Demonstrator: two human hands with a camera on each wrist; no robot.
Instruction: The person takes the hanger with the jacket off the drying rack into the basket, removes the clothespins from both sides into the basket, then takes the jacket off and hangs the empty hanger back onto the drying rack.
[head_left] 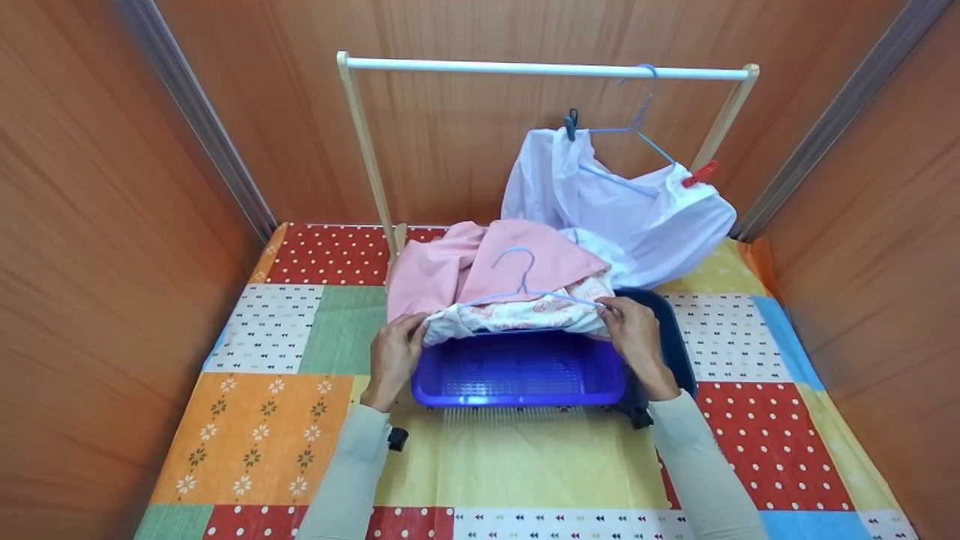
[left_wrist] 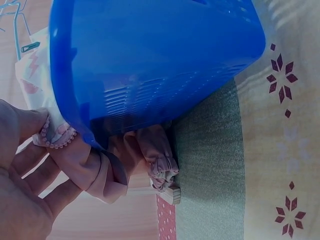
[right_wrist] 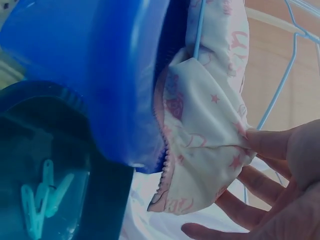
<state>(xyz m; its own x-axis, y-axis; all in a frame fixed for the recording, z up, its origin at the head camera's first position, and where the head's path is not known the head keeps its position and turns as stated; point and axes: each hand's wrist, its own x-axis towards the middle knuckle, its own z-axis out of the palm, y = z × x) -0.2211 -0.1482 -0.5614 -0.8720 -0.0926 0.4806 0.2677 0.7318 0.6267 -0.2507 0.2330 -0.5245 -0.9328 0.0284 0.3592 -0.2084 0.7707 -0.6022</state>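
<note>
A white garment with pink prints [head_left: 517, 315] lies across the far side of a blue-purple basket [head_left: 517, 399]. A light-blue hanger [head_left: 529, 262] stands hook-up along the garment, its lower bar partly covered by cloth. At the garment's left end, my left hand [head_left: 391, 358] pinches the cloth between thumb and fingers; the left wrist view shows scalloped trim [left_wrist: 59, 137] by the thumb. My right hand [head_left: 636, 337] pinches the right end, close to the hanger's end. Pink cloth [head_left: 510, 259] lies just behind. The hanger's bar ends are partly hidden.
Behind stands a rack with a white rail [head_left: 487, 67]. White clothing [head_left: 622, 202] hangs there from another hanger, with a dark clothespin [head_left: 571, 126] and a red clothespin [head_left: 700, 175]. A dark tub [head_left: 679, 352] at right holds several teal clothespins [right_wrist: 47, 195]. Wooden panels surround the patchwork cloth.
</note>
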